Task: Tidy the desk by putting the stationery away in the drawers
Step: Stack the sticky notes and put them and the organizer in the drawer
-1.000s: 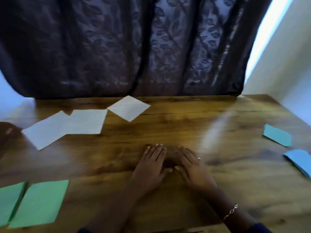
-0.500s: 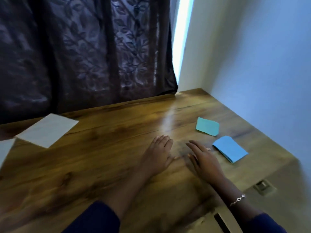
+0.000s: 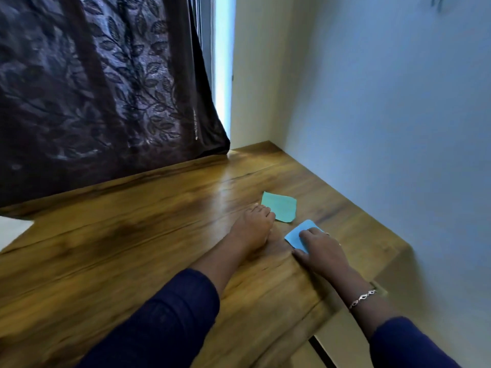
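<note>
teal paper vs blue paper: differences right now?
The teal paper lies farther back; the blue paper sits nearer the person. The left hand touches the teal paper's edge; the right hand rests on the blue paper, covering part. Both lie flat on the desk.

The scene is lit by daylight alone, admitted through a narrow gap (image 3: 221, 62) between the curtain (image 3: 93, 88) and the wall (image 3: 385, 102) at the far side; that strip is blown out. The wall on the right is washed in a cool bluish tone, while the left is kept dim by the dark curtain, on whose folds a faint sheen is caught. A pale streak of glare is laid across the bench (image 3: 132, 248) below the gap. Soft shadows are cast beside the left hand (image 3: 253, 227) and right hand (image 3: 318, 248). Detail is smeared by slight blur, most at the near right, and straight lines are bowed toward the edges.
</note>
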